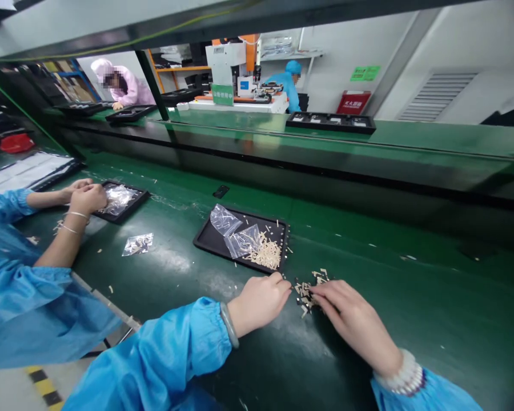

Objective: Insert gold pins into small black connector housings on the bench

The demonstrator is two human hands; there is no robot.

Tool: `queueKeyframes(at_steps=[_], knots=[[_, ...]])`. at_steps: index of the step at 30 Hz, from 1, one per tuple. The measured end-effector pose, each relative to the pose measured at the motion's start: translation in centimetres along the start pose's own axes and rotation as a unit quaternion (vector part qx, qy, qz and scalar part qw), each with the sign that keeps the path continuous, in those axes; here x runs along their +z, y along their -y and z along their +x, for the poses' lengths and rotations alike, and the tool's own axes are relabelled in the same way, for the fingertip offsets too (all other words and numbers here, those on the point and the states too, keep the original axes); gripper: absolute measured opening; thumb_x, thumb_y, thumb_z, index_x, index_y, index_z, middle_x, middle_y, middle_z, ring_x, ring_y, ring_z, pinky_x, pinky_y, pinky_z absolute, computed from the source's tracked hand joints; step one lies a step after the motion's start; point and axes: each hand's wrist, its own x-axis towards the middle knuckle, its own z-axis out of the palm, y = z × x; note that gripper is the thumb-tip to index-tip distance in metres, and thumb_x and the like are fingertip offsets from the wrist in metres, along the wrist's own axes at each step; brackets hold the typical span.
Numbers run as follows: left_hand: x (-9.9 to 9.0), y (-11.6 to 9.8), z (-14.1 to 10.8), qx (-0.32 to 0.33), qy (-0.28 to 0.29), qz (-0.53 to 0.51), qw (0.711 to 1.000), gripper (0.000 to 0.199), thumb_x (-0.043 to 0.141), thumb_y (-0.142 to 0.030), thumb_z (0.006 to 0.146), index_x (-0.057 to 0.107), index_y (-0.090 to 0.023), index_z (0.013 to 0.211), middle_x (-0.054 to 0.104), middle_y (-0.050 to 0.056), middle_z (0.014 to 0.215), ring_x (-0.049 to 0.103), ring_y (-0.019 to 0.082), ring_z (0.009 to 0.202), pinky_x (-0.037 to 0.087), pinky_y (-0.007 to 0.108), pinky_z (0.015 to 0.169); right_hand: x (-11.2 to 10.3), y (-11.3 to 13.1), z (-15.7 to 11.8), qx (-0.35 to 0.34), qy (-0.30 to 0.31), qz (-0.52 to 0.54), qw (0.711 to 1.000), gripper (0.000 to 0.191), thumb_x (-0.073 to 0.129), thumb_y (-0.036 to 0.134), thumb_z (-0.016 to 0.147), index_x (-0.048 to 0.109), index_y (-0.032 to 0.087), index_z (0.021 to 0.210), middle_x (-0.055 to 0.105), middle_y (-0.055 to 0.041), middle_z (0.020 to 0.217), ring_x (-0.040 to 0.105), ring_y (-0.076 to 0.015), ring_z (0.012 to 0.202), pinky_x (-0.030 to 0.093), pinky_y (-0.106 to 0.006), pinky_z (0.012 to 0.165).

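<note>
Small beige and black strips (305, 290) loose between left hand (262, 299) and right hand (354, 317)

The strips lie scattered in a low pile on the green counter (415, 319), in the gap between the two hands, where either could reach them with little travel. The hands are apart from each other. The left hand's fingers are gathered to the thumb at the pile's near-left edge, a grip that would suit parts this tiny; whether a strip sits inside it I cannot tell. The right hand comes in from the other side, thumb and fingertips close together at the pile, over a dark bit; whether it is gripped is too small to make out.

Just beyond the left hand is a shallow black tray (212, 242). Cream strips (268, 252) are heaped at its end nearest the hands, probably for easy reach, and the raised rim likely keeps most from straying. Clear plastic bags (245, 241) lie beside that heap, inside the tray. Farther to the left of the left hand, a clear packet (137, 244) rests flat on the counter, well apart from the pile.
</note>
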Motion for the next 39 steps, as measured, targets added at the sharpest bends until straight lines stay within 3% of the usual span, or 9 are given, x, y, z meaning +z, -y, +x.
queueKeyframes(at_steps=[5,9,19,27,33,36,39], knots=[[0.3,-0.9,1.1,-0.041,0.054,0.042,0.997,0.022,0.038,-0.026,0.09,0.05,-0.016,0.105,0.065,0.007,0.086,0.064,0.023,0.07,0.051,0.032,0.059,0.2,1.2,0.2,-0.059,0.027,-0.094,0.993,0.025,0.042,0.023,0.09,0.062,0.024,0.104,0.062,-0.0082,0.094,0.055,-0.0218,0.087,0.044,-0.035,0.07],[0.5,-0.7,1.1,-0.045,0.072,0.043,0.995,0.018,0.039,-0.029,0.09,0.053,-0.017,0.095,0.067,0.006,0.083,0.065,0.023,0.072,0.051,0.032,0.061,-0.1,1.0,0.3,-0.055,0.041,-0.127,0.99,0.022,0.043,0.021,0.088,0.065,0.022,0.092,0.06,-0.0084,0.087,0.053,-0.0229,0.083,0.042,-0.036,0.067],[0.4,-0.4,0.3,-0.057,0.088,0.057,0.993,0.021,0.036,-0.025,0.09,0.054,-0.014,0.093,0.068,0.008,0.076,0.067,0.024,0.069,0.051,0.034,0.061,0.5,1.2,-0.1,0.009,-0.046,0.051,0.998,0.02,0.042,0.026,0.09,0.061,0.022,0.096,0.062,-0.0067,0.089,0.057,-0.0205,0.084,0.046,-0.036,0.076],[0.2,0.3,-0.1,0.007,0.083,0.035,0.996,0.019,0.045,-0.032,0.087,0.058,-0.018,0.087,0.069,0.007,0.081,0.067,0.024,0.073,0.051,0.033,0.063,0.8,2.0,0.1,0.029,-0.057,0.114,0.991,0.019,0.044,0.028,0.089,0.062,0.024,0.095,0.064,-0.0063,0.089,0.06,-0.0207,0.085,0.049,-0.036,0.076],[0.3,0.4,-0.3,0.034,0.091,0.048,0.994,0.021,0.039,-0.029,0.089,0.055,-0.016,0.09,0.068,0.008,0.074,0.066,0.022,0.068,0.05,0.03,0.062,0.5,2.4,0.2,0.061,-0.073,0.165,0.982,0.019,0.047,0.031,0.088,0.064,0.025,0.093,0.066,-0.0051,0.088,0.061,-0.0201,0.086,0.05,-0.034,0.076],[0.0,0.4,-0.3,0.018,0.079,0.006,0.997,0.02,0.039,-0.03,0.089,0.054,-0.017,0.092,0.067,0.005,0.075,0.065,0.021,0.067,0.049,0.03,0.062,0.5,2.6,0.2,0.091,-0.082,0.195,0.973,0.021,0.048,0.034,0.087,0.065,0.024,0.09,0.067,-0.0059,0.089,0.062,-0.0203,0.085,0.05,-0.034,0.077],[-0.9,0.5,-0.2,-0.018,0.029,-0.129,0.991,0.019,0.037,-0.031,0.091,0.052,-0.02,0.094,0.065,0.001,0.078,0.063,0.016,0.07,0.046,0.026,0.064,0.7,2.9,0.4,0.132,-0.094,0.227,0.96,0.024,0.048,0.038,0.086,0.066,0.023,0.09,0.068,-0.0062,0.09,0.063,-0.0207,0.084,0.051,-0.033,0.075]])
